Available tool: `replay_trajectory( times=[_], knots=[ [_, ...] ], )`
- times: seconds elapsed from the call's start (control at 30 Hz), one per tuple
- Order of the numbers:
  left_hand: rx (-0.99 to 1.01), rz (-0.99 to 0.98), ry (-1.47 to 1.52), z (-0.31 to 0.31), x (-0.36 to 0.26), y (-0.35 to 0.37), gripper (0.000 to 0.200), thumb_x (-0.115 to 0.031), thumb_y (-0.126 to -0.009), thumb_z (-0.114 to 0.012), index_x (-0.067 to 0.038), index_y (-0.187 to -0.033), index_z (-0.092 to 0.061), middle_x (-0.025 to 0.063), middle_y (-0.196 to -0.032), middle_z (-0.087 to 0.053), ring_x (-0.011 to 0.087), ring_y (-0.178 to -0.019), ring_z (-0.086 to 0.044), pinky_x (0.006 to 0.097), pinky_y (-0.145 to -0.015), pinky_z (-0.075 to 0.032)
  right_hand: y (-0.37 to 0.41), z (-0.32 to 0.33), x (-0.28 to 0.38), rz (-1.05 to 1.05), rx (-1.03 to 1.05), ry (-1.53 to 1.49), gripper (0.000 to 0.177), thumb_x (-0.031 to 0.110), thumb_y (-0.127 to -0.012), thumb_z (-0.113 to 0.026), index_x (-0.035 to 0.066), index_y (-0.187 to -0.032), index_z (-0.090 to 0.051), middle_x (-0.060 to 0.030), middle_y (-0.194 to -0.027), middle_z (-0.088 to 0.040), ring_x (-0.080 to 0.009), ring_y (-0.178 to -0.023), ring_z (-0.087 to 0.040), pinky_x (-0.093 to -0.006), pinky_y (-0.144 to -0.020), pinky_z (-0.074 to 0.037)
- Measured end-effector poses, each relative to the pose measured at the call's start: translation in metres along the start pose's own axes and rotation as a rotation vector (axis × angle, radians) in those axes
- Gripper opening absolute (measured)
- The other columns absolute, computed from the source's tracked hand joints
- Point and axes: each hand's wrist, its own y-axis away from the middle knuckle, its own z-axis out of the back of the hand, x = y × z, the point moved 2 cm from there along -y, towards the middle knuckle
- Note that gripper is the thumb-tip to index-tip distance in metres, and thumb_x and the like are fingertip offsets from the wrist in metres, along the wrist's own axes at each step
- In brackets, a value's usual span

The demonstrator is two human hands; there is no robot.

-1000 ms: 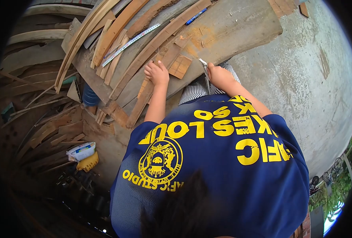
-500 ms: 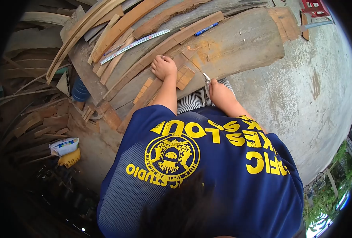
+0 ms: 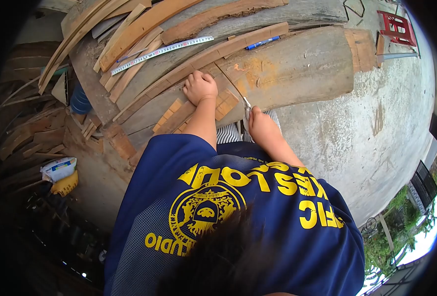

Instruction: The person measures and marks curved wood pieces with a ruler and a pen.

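My left hand (image 3: 200,88) presses down on a piece of wood (image 3: 222,81) lying on a broad grey board (image 3: 317,69); its fingers are curled and closed on that piece. In my right hand (image 3: 262,123) is the handle of a thin saw (image 3: 232,83), whose narrow blade slants up and left to the wood beside my left hand. Short marked wooden blocks (image 3: 227,102) lie just below the left hand. A long curved strip with marks (image 3: 198,61) runs above it.
A white measuring tape (image 3: 161,51) and a blue marker (image 3: 262,43) lie on the wood. Curved planks (image 3: 144,34) are piled at the upper left. A red stool (image 3: 397,28) stands at the upper right. Left are a blue bucket (image 3: 80,101) and a yellow container (image 3: 65,184).
The view has shifted, so the bench and blocks appear in slightly different places. My right hand and the saw have moved up and left in the view, with both grips kept.
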Motion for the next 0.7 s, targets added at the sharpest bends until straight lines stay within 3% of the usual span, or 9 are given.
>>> replay_trajectory(
  times=[0.7],
  knots=[
    [0.056, 0.029, 0.044, 0.004, -0.001, 0.0, 0.024, -0.027, -0.083, -0.045, -0.01, -0.087, -0.06, 0.0087, -0.093, -0.061, 0.0264, -0.094, -0.055, 0.0414, -0.087, -0.038, -0.015, -0.001, -0.002, 0.031, -0.061, -0.006, 0.025, 0.021, -0.094, -0.04, -0.003, -0.089, -0.047, -0.0325, -0.071, -0.058, -0.0492, -0.069, -0.058, -0.0566, -0.063, -0.045]
  ],
)
